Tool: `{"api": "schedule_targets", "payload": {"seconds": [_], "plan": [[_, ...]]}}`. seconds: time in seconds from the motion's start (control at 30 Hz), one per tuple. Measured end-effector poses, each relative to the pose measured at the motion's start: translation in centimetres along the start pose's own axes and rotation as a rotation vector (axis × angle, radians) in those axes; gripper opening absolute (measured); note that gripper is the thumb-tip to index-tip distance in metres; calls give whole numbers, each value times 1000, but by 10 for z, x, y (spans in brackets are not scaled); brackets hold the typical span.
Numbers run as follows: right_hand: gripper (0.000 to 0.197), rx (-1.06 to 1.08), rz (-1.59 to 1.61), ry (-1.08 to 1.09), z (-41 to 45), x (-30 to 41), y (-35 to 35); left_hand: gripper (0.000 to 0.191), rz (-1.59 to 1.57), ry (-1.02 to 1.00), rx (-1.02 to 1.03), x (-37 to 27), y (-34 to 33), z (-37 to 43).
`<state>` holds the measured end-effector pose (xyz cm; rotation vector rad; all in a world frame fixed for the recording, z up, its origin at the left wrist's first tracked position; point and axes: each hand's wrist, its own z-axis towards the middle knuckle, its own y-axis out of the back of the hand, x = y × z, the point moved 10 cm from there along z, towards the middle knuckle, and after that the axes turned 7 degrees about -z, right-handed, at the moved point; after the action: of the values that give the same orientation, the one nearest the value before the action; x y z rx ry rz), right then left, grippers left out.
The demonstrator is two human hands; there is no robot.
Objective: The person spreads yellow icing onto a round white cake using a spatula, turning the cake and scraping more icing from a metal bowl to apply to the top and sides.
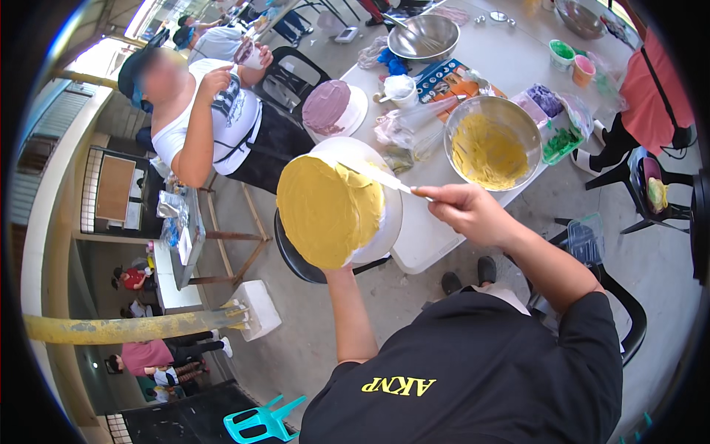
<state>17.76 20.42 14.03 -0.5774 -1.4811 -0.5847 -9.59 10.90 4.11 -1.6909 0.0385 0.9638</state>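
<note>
A round cake coated in yellow icing stands before me on a white round base. The icing is thinner, with white showing, on the side facing right. My right hand grips the handle of an icing spatula, its long blade lying against the upper right edge of the cake. My left hand is at the near lower side of the cake; its fingers are hidden behind the cake, so their hold does not show. To the right is a steel mixing bowl with yellow icing smeared inside.
On the white table are a purple-iced cake, piping bags, a steel bowl with whisk, and tubs of green and purple icing. A person stands across, holding a cup. Black chairs are at right.
</note>
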Motion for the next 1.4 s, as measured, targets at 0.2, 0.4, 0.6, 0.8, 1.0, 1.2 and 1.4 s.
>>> {"api": "schedule_targets", "payload": {"seconds": [0.2, 0.4, 0.6, 0.8, 1.0, 1.2, 1.4], "plan": [[30, 32, 71, -41, 16, -25, -6, 46, 6, -16, -22, 3, 1, -4], [37, -27, -339, 426, -27, -7, -7, 46, 2, -24, -53, 8, 8, -5], [36, -111, -239, 407, -24, -7, 6, 45, 2, 63, -4, 14, -4, 0], [32, -21, 79, 15, 11, -13, 3, 45, -3, 156, 23, 17, -9, 5], [31, 66, 33, -57, 13, -20, 10, 45, -5, 195, 17, 12, -7, 9], [35, 89, -266, 384, -14, 1, 3, 44, -33, 205, -10, 14, 2, 2], [38, -11, -277, 406, -27, 7, -1, 44, -69, 195, -63, 18, 10, -7]]}}
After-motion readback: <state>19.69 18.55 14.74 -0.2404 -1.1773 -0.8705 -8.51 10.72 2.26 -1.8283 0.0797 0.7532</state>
